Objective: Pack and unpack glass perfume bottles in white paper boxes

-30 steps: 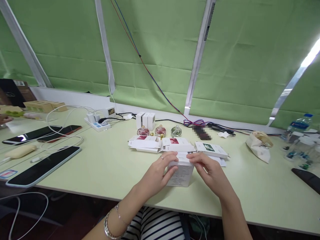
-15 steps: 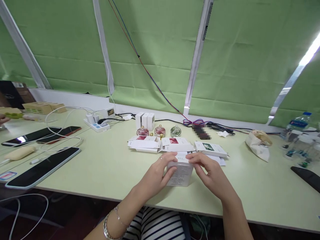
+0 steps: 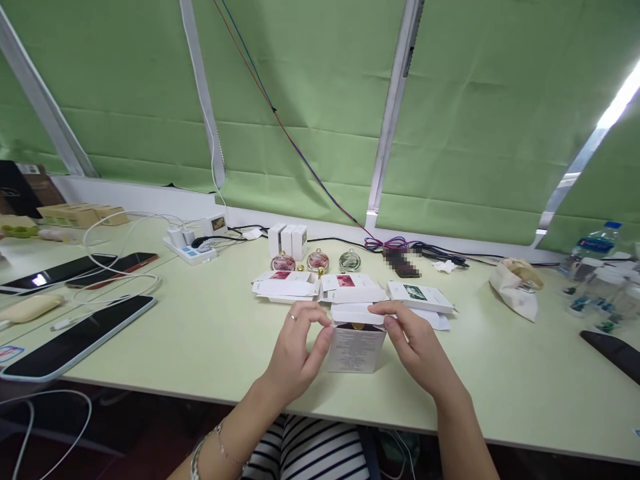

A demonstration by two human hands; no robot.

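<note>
A white cardboard box (image 3: pixel 356 350) with small printed text on its front stands near the table's front edge. Its top lid flap (image 3: pixel 357 313) is raised, and a bit of something gold (image 3: pixel 358 326) shows in the dark gap beneath. My right hand (image 3: pixel 413 343) pinches the right end of the flap between thumb and forefinger. At the upper left corner of the box, my left hand (image 3: pixel 300 343) has its thumb and forefinger tips together on the edge. Just behind lie flattened white cartons with red pictures (image 3: pixel 345 281) and a green picture (image 3: pixel 415 292).
Round perfume bottles, two pink (image 3: pixel 283 262) and one green (image 3: pixel 350 261), stand behind the cartons with small gold caps (image 3: pixel 321 271). Small white boxes (image 3: pixel 293 241) are farther back. Phones (image 3: pixel 80 337) and white cables lie left; a cloth pouch (image 3: pixel 516 287) and clear bottles (image 3: pixel 597 290) are right.
The top of the box has gone from closed to partly open, its lid flap lifted. My left hand has shifted left, off the top to the corner. My right hand stays at the right end.
</note>
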